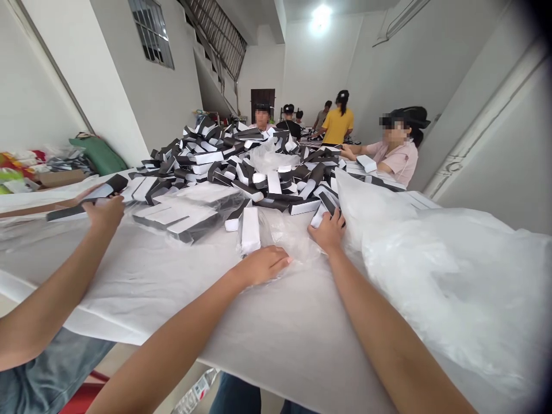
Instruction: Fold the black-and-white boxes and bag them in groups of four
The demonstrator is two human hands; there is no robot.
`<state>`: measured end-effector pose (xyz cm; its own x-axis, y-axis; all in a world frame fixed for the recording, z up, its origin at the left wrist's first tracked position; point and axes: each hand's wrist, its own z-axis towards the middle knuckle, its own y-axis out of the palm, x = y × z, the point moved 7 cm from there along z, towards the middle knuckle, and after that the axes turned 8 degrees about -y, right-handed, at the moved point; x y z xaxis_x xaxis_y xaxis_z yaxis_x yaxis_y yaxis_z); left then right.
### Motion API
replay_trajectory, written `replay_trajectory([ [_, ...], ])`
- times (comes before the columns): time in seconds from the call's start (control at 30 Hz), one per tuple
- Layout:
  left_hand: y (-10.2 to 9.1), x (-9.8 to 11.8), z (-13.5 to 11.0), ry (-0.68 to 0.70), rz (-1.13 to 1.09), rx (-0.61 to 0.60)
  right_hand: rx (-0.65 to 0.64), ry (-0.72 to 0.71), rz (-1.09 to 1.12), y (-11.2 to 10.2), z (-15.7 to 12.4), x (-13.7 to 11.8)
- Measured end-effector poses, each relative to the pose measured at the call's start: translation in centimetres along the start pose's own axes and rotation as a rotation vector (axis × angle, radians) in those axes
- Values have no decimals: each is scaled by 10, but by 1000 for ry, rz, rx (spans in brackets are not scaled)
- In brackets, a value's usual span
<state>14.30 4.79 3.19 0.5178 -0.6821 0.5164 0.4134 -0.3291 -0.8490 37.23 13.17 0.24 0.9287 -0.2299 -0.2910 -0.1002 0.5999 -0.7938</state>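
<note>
My left hand (264, 264) rests low over the table with its fingers together on a clear plastic bag (297, 238), holding its near edge; the fingertips point right. One white box (250, 227) stands at the bag's left end, just beyond that hand. My right hand (328, 231) is closed around a small black-and-white box (319, 217) at the near edge of a big heap of similar boxes (241, 164). Its fingers wrap over the dark side. Left of my hands lie clear-bagged packs of boxes (185, 214).
A large translucent plastic sack (440, 276) covers the table's right side. At left, a co-worker's hand (103, 210) holds dark boxes. Another person (401, 152) sits at the right, and several people are farther back. A water bottle (196, 394) lies below the white-covered table (276, 339).
</note>
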Motion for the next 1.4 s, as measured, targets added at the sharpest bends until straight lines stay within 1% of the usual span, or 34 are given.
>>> replay_trajectory([
  [0.13,1,-1,0,-3,22,-4,50,-70,72,0,1,-5],
  [0.2,1,-1,1,5,1,28,90,-106,102,-7,1,-12],
  [0.27,-3,1,2,22,-37,98,181,-150,183,-22,0,-24],
  [0.33,-9,3,2,32,-78,190,296,-178,311,-45,1,-37],
  [0.37,-15,4,2,31,-96,240,346,-178,389,-57,2,-44],
  [0.43,-30,0,0,12,-118,356,399,-141,562,-78,6,-54],
  [0.5,-53,-14,-4,-29,-115,531,405,-68,759,-93,12,-58],
  [0.53,-66,-26,-7,-67,-113,635,384,-27,855,-98,15,-60],
  [0.6,-88,-61,-15,-184,-128,826,302,61,1030,-101,21,-60],
  [0.63,-94,-83,-19,-282,-168,889,243,106,1104,-100,24,-60],
  [0.67,-97,-106,-21,-381,-201,906,182,153,1166,-99,26,-59],
  [0.7,-96,-125,-22,-457,-208,890,123,193,1212,-99,28,-58],
  [0.77,-92,-151,-20,-522,-118,811,24,227,1244,-101,31,-56],
  [0.8,-88,-159,-18,-535,-69,760,-13,218,1225,-106,33,-55],
  [0.87,-81,-167,-12,-537,2,677,-58,171,1137,-120,35,-51],
  [0.93,-76,-170,-7,-543,20,636,-52,117,1025,-140,37,-45],
  [1.03,-76,-171,-7,-588,27,639,13,57,889,-178,35,-34],
  [1.1,-77,-173,-9,-641,36,636,50,47,838,-199,31,-27],
  [1.17,-78,-173,-12,-695,47,631,89,54,815,-216,27,-21],
  [1.3,-77,-167,-7,-823,121,637,169,60,807,-239,20,-15],
  [1.37,-77,-164,-3,-890,156,651,166,37,832,-245,16,-18],
  [1.4,-76,-163,-1,-912,159,661,141,23,834,-246,14,-20],
])
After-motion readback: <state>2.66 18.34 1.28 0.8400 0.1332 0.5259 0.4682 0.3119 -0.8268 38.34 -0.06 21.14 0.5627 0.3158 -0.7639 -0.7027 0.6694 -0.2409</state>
